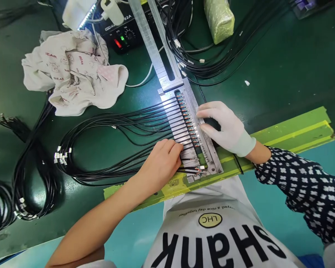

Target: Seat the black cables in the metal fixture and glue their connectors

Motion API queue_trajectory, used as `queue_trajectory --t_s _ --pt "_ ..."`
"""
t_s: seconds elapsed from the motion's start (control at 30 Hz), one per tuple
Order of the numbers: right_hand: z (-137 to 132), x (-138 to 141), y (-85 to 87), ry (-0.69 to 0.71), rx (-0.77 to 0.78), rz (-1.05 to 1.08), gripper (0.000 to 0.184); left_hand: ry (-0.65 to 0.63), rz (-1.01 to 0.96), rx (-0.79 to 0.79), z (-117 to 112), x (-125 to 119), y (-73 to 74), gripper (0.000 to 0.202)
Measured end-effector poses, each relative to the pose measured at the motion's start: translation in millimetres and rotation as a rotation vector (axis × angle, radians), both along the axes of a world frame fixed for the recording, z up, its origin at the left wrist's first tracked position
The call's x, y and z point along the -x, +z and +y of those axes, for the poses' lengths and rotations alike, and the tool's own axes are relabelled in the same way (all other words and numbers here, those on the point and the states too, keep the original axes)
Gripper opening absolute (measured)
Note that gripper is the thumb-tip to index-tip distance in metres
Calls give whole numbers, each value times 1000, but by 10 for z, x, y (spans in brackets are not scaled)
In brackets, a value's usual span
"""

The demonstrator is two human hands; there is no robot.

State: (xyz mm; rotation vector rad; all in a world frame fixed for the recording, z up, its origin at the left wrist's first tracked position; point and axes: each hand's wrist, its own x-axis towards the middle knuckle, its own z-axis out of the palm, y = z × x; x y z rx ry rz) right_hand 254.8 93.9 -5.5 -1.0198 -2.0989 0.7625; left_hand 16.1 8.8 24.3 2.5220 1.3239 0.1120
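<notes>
A long metal fixture (pixel 181 123) lies on the green mat, with several thin black wires (pixel 123 123) laid side by side in its slots, their stripped ends pointing right. My bare left hand (pixel 162 163) rests on the fixture's near end, fingers curled and pressing on the wires there. My right hand (pixel 226 128), in a white glove, lies on the fixture's right rail with its fingers bent and the fingertips touching the wire ends. Whether either hand grips one wire is hidden.
A crumpled printed cloth (pixel 72 70) lies at the back left. Bundles of black wires (pixel 30 175) sit at the left and a coil (pixel 212 56) at the back. A black control box (pixel 125 33) and a yellow-green wrapped block (pixel 219 18) stand behind. A yellow-green strip (pixel 296 130) edges the bench.
</notes>
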Motion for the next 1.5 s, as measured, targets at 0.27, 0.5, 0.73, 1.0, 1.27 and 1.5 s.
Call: queue_trajectory --t_s 0.27,0.5,0.73,1.0,1.27,1.5 --pt "8 -31 -21 83 -90 -50 17 69 -69 61 -5 -16 3 15" --pt "20 -56 7 131 -93 -71 19 213 -273 116 0 53 59 17" --pt "-8 -11 32 324 -119 29 17 238 -440 -98 -122 92 111 25" --pt "-18 38 12 411 -150 105 10 210 -464 -27 -101 -159 125 27" --pt "-20 51 42 434 -82 108 13 229 -667 -89 -70 -207 60 21" --pt "-12 54 44 449 -40 127 15 235 -705 -78 -59 -216 56 24"
